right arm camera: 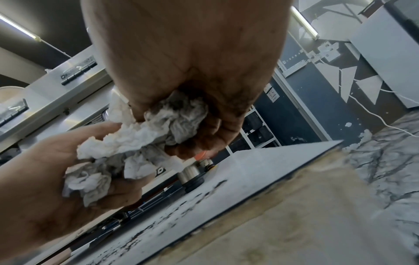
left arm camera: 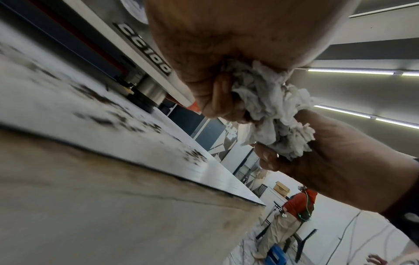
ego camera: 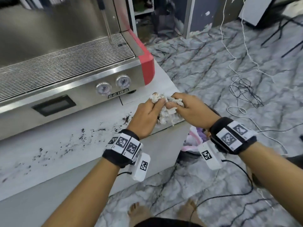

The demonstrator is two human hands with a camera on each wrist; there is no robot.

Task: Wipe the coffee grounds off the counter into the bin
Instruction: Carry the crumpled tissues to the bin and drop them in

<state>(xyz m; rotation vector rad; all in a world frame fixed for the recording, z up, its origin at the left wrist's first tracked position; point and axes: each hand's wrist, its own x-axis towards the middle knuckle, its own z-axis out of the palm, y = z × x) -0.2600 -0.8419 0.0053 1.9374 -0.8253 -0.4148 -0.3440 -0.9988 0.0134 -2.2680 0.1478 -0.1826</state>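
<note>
Both hands hold one crumpled white tissue wad (ego camera: 167, 110) just above the counter's right front corner. My left hand (ego camera: 147, 115) grips its left part, with fingers curled round the paper (left arm camera: 267, 100). My right hand (ego camera: 188, 108) grips the right part, the tissue (right arm camera: 145, 143) bunched in its curled fingers. Dark coffee grounds (ego camera: 65, 148) lie scattered over the pale counter (ego camera: 101, 118), left of the hands, with a small heap (ego camera: 126, 119) near the left hand. Below the right wrist stands the bin (ego camera: 191, 145), lined with a pink and white bag and partly hidden by the wrist.
A steel espresso machine (ego camera: 65, 63) with a red side panel and two gauges fills the counter's back. Cables (ego camera: 246, 94) lie tangled on the marbled floor to the right. A person in an orange top (left arm camera: 299, 204) stands far off. My bare feet (ego camera: 139, 212) are below.
</note>
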